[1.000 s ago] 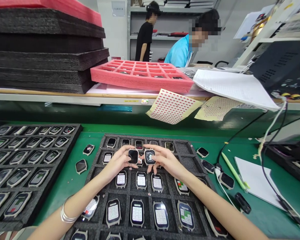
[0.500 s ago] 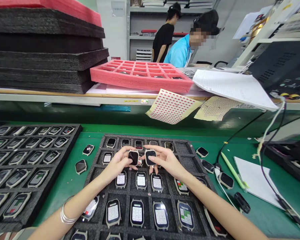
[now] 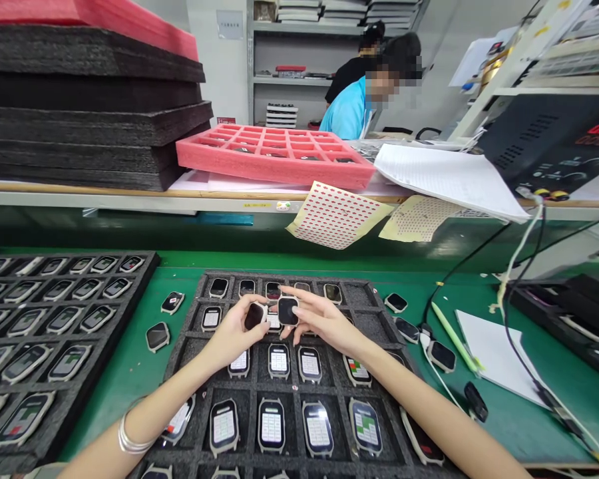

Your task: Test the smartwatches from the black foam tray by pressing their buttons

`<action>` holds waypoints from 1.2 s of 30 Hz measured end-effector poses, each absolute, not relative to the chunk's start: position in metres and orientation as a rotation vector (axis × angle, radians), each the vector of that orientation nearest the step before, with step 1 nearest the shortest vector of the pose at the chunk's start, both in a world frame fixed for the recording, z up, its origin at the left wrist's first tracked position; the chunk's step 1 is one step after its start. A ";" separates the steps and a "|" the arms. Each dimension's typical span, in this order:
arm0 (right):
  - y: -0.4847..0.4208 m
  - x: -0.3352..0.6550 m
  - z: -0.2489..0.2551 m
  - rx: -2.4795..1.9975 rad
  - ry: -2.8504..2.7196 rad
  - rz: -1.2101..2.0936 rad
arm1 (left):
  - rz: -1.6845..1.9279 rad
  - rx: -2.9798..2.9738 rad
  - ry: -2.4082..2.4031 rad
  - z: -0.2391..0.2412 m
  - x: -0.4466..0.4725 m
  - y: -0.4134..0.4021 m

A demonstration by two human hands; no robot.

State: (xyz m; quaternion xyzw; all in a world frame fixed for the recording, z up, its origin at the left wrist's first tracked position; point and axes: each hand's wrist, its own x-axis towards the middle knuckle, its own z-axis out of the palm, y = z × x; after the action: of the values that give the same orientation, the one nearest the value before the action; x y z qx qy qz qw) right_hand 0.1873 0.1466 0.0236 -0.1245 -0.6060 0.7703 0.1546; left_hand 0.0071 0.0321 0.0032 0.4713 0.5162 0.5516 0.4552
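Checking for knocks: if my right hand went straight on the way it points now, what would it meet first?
Probably the watch in your left hand, just beyond the second watch held by your right hand; depth is hard to judge.

Left hand point(image 3: 232, 331) and right hand point(image 3: 327, 320) bare; forearms uncovered; multi-strand silver bangle point(image 3: 132, 432) worn at left wrist.

**White grids on your smartwatch screens point(image 3: 271, 426)**
You see a black foam tray point(image 3: 187, 346) below, then a pink foam tray point(image 3: 274, 169) and a cream sheet of red dots point(image 3: 337, 216) ahead.
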 end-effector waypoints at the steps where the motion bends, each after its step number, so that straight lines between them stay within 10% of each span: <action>1: 0.147 0.187 0.023 -0.370 -1.754 2.179 | 1.356 1.189 1.293 0.003 0.007 0.032; 36: 0.142 0.190 0.028 -0.435 -1.743 2.127 | 1.233 1.472 1.419 0.008 0.005 0.026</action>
State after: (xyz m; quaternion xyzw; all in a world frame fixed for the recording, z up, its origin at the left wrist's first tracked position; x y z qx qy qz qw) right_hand 0.1899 0.1416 0.0278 -0.1538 -0.6160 0.7518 0.1780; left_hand 0.0055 0.0259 0.0085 0.5733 0.5526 0.4801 0.3680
